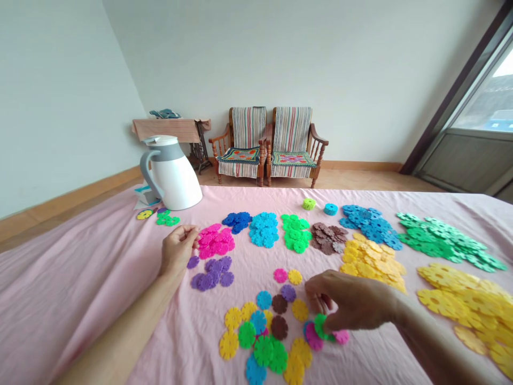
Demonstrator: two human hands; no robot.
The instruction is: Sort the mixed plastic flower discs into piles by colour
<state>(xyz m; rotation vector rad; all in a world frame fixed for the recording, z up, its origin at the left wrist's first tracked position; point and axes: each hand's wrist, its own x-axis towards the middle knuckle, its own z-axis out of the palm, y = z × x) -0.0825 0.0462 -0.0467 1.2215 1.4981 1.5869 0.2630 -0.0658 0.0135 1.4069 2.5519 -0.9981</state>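
My left hand (178, 249) rests on the pink cloth with its fingers curled, touching the edge of the pink pile of flower-shaped discs (216, 240), just above the purple pile (212, 272). My right hand (352, 307) reaches in from the right, fingers pinched down on a green disc (320, 327) among a few pink and blue ones. A mixed heap of yellow, green, blue and brown discs (264, 342) lies just left of it.
Sorted piles lie across the pink tablecloth (100, 278): dark blue (237, 220), light blue (263, 230), green (295, 232), brown (327, 238), blue (371, 224), yellow (372, 259), large green (444, 240) and yellow (468, 299). A white jug (170, 174) stands far left. Two chairs (266, 144) stand behind.
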